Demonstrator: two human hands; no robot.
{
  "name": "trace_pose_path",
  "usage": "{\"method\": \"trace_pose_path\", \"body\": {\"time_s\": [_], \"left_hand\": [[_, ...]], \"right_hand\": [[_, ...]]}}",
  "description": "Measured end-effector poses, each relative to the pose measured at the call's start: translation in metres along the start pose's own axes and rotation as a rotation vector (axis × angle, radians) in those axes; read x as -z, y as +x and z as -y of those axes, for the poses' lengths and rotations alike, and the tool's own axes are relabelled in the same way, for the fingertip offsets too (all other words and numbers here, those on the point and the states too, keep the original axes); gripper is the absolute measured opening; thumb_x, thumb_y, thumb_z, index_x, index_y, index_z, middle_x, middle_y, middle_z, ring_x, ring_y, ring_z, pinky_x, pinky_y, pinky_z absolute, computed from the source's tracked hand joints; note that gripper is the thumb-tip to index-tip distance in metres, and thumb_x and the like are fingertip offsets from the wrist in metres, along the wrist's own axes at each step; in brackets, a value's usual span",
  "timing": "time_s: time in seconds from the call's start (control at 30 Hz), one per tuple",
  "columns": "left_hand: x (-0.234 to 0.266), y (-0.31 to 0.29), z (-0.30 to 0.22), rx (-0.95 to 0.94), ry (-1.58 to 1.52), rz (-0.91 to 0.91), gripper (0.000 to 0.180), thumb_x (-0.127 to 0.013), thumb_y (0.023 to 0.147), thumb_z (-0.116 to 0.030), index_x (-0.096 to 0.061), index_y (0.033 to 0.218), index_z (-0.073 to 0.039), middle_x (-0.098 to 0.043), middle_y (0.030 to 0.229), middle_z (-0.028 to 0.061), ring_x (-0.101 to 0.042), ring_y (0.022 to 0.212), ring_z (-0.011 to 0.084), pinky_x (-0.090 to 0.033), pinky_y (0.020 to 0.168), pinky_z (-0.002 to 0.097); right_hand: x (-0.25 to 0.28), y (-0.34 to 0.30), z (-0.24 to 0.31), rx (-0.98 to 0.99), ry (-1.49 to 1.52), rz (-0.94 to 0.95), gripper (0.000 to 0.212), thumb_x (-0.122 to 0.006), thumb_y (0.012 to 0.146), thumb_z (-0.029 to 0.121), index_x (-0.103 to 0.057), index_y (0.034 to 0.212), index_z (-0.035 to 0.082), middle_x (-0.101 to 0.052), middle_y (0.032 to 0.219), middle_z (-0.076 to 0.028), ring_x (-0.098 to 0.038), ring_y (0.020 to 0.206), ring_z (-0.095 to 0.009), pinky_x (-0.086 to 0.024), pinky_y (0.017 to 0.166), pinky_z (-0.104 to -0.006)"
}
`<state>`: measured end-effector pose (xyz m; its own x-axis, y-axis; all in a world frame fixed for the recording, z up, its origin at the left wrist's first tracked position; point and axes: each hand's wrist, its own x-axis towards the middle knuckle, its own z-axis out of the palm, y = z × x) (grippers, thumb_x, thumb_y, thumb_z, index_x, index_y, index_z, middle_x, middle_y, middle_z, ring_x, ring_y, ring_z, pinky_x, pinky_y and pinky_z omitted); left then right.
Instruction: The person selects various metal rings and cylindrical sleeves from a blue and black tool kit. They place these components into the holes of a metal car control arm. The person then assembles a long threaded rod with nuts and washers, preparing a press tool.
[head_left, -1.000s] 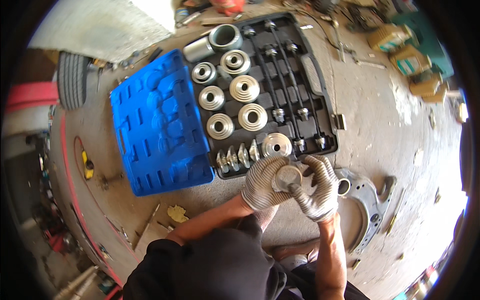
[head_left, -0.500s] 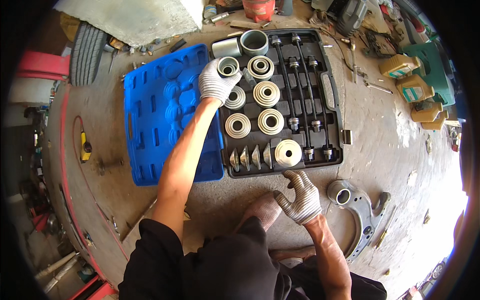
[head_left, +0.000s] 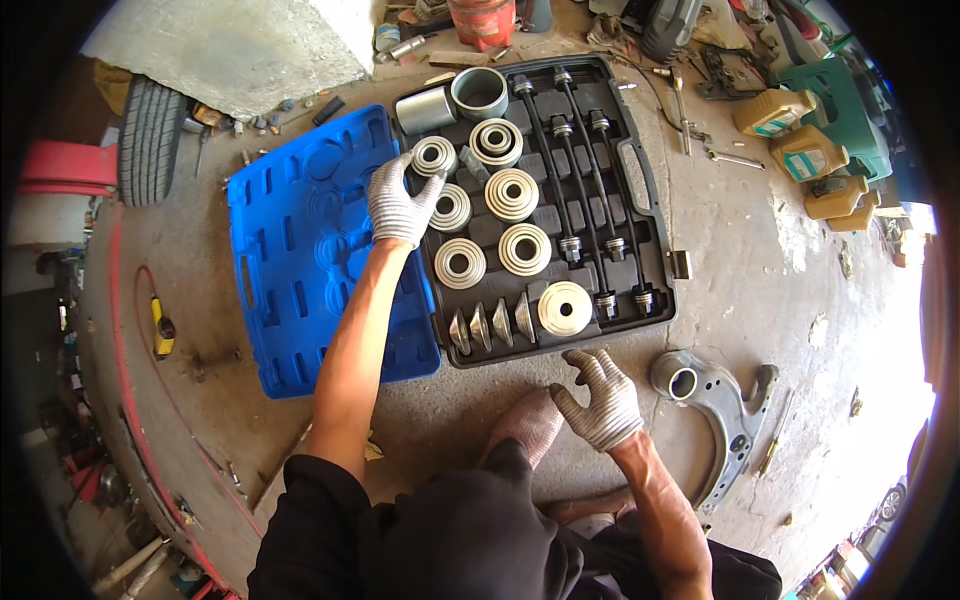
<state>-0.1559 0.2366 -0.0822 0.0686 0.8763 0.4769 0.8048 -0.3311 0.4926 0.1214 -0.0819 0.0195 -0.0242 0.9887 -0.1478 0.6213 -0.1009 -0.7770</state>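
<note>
My left hand (head_left: 402, 208), in a grey-striped knit glove, is open at the left edge of a black tool case (head_left: 590, 335). Its finger and thumb are spread beside a stepped metal ring (head_left: 418, 157) lying in the case; whether the fingertips touch it I cannot tell. Just below sits another stepped ring (head_left: 460, 208), partly behind the thumb. My right hand (head_left: 606, 408), gloved alike, hovers with fingers apart and nothing in them, near the case's front edge. Close to it, inside the case, is a wide stepped disc (head_left: 564, 325).
The case's blue lid (head_left: 290, 345) lies folded out left. Black threaded rods (head_left: 590, 190) fill the case's right side; metal cylinders (head_left: 479, 93) stand at its back. A car control arm (head_left: 737, 440) lies on the floor at right. Tan jugs (head_left: 773, 112) stand far right, a tyre (head_left: 150, 140) far left.
My left hand has let go of the stepped ring, which now lies in the case, and has drawn back slightly. The view has shifted a little; my right hand stays about where it was.
</note>
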Motion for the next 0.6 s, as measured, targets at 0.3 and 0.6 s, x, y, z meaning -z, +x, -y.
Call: {"method": "trace_pose_path", "body": {"time_s": [0.3,0.6], "left_hand": [[0.002,-0.031,0.026,-0.086,-0.109,-0.006,0.034,-0.078,0.099,-0.019,-0.074,0.128,-0.001,-0.075,0.131,0.0192,-0.07,0.125,0.0366,-0.052,0.112,0.0449],[0.0,-0.029,0.028,-0.036,-0.21,-0.015,0.029,-0.075,0.098,-0.013,-0.076,0.124,-0.002,-0.076,0.129,0.0206,-0.07,0.126,0.0378,-0.053,0.113,0.0448]], "right_hand": [[0.024,-0.016,-0.011,0.102,-0.158,0.128,0.04,-0.079,0.091,0.023,-0.069,0.123,0.003,-0.071,0.113,-0.019,-0.072,0.1,-0.042,-0.061,0.086,-0.0482],[0.055,-0.063,-0.037,0.07,-0.319,0.237,0.037,-0.076,0.093,0.024,-0.07,0.125,0.005,-0.07,0.112,-0.02,-0.071,0.097,-0.042,-0.06,0.084,-0.0497]]}}
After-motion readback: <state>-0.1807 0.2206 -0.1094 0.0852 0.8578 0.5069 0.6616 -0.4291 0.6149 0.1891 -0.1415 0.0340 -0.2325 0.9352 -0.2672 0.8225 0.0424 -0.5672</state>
